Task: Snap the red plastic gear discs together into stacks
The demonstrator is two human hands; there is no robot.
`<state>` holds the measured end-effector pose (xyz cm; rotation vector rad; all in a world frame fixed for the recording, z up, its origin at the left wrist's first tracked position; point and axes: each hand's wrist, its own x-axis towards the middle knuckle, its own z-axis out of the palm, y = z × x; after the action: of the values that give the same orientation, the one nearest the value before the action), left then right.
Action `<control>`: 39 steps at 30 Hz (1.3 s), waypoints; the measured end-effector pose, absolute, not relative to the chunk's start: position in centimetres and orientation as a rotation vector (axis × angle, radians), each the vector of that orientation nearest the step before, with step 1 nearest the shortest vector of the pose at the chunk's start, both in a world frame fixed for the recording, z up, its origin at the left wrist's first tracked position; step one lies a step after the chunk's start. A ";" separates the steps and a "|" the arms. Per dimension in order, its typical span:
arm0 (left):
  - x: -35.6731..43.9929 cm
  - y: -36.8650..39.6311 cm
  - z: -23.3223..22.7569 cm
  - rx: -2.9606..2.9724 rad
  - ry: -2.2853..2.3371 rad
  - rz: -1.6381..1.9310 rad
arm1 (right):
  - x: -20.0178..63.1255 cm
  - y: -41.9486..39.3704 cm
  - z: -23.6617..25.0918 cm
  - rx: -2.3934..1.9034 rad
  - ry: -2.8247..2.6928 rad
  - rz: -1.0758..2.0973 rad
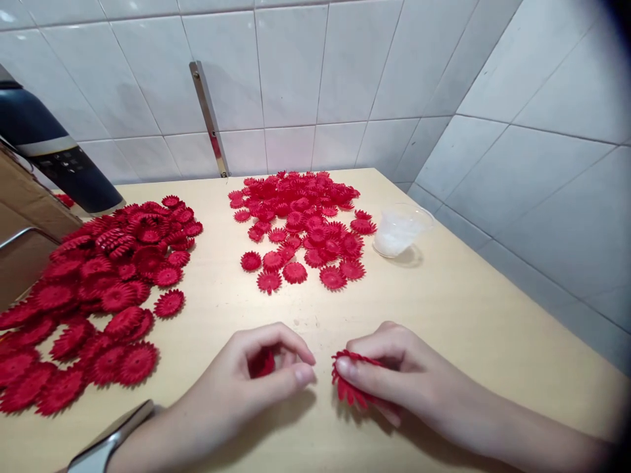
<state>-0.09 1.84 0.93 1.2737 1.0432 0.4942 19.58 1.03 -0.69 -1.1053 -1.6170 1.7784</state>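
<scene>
Pinching a red plastic flower piece [351, 384] between thumb and fingers, the right hand [394, 374] rests low over the near edge of the pale wooden table [473, 309], the toothed petals sticking out to the left of the fingertips. Just beside it, the left hand [251, 381] is curled with thumb and forefinger nearly closed around a smaller red piece [266, 362], which shows only partly inside the palm. The two hands are near each other but not touching. A silver watch band [111, 437] sits on the left wrist.

To the left, a large heap of bigger red flower pieces [93, 295] spreads toward the table's edge. Farther back in the middle lies a second heap of smaller red flower pieces [303, 223], well apart from the hands. Right beside that heap stands a small clear plastic cup [400, 230] with something white inside. White tiled walls [345, 79] meet in the corner behind, and a dark appliance [54, 151] stands at the far left.
</scene>
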 end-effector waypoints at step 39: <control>0.2 1.4 0.2 1.401 1.103 0.614 | 18.1 -0.9 -1.0 -0.811 -1.985 0.395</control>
<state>0.15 1.44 0.24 1.4009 1.1034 0.6143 18.12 -0.89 -1.04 -0.8108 -1.9854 0.3946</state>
